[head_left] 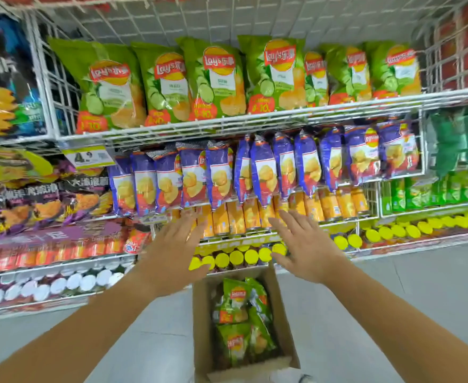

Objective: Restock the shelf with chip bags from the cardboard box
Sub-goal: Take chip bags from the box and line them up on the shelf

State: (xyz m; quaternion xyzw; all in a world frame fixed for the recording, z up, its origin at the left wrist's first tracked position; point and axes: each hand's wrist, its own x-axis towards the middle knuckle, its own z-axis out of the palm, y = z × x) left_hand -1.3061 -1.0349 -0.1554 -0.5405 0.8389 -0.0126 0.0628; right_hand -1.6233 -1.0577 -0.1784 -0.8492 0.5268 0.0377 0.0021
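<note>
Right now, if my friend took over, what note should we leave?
Left hand: open, holding nothing.
Right hand: open, holding nothing.
Box: on the floor below the hands, green bags inside.
Done: top shelf has a row of green bags.
Left: move the box's bags up to that shelf.

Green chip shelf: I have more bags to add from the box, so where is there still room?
The green bags fill the front of the top wire shelf edge to edge. The only visible gap is the dark corner at the far left, between the leftmost bag and the side grid. The purple bags below are crowded.
</note>
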